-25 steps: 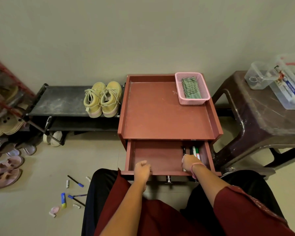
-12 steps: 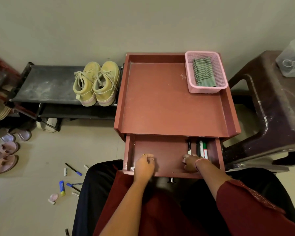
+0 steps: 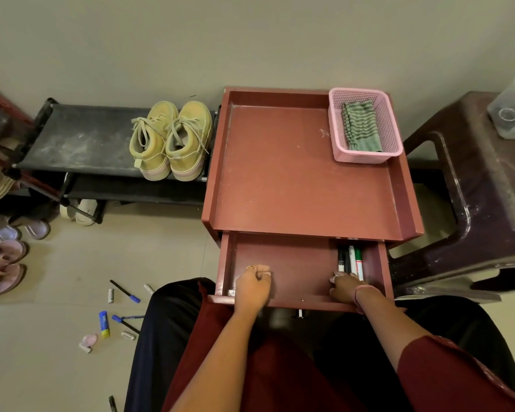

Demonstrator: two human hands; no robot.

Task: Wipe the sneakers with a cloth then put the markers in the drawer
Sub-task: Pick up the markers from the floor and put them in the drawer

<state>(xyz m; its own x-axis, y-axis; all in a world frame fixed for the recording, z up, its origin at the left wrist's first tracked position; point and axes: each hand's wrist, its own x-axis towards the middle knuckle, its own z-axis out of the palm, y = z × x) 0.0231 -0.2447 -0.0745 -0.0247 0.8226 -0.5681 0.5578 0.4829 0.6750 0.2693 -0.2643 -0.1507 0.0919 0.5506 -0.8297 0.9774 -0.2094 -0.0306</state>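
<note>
Compared with half a second ago, little is changing: the left hand (image 3: pixel 252 285) is still curling over the front edge of the open reddish-brown wooden drawer (image 3: pixel 292 263), holding nothing loose. The right hand (image 3: pixel 346 288) is staying at the near ends of the black, white and green markers (image 3: pixel 350 260) lying in the drawer's right side; its fingers are hiding their tips, so its grip is unclear. The markers' far ends are disappearing under the desk (image 3: pixel 304 173).

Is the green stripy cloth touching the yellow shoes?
Apart. The head view shows the cloth lying inside the pink basket on the red cabinet, while the sneakers sit on the black rack beside it.
</note>
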